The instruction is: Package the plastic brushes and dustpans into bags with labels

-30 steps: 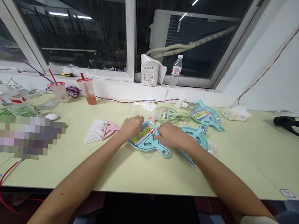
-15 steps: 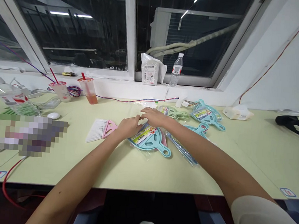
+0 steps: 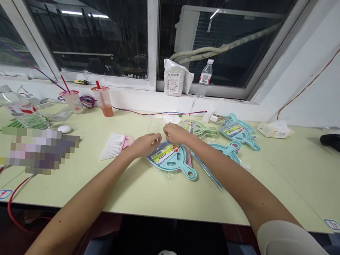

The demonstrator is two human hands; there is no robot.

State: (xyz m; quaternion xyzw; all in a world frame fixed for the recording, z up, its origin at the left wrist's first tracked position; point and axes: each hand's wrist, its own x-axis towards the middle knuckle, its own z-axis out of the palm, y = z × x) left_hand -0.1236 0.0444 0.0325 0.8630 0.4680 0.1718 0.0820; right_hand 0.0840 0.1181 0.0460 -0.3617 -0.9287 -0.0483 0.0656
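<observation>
A light-blue dustpan (image 3: pixel 170 163) with a colourful label lies in a clear plastic bag (image 3: pixel 170 177), its handle pointing towards me on the right. Something pink shows beneath its edge. At the far end of this bag are both hands. My left hand (image 3: pixel 148 143) has its fingers curled at the bag's upper left edge. My right hand (image 3: pixel 174 133) is closed, pinching at the bag's far edge just beside it; the fingertips are partly hidden. Left of my left hand lies a pink brush (image 3: pixel 116 147) with white bristles, partly covered by my wrist.
Bagged blue dustpans (image 3: pixel 240 131) and a green one (image 3: pixel 202 129) lie behind my right arm. Long bagged items (image 3: pixel 209 172) lie under that forearm. Two drink cups (image 3: pixel 103 102) and a large bottle (image 3: pixel 24 110) stand at left. A tissue pack (image 3: pixel 275 130) lies at right.
My right hand's fingers have curled in and drawn slightly away from my left hand. The dustpan stays in place, and the view has shifted a little.
</observation>
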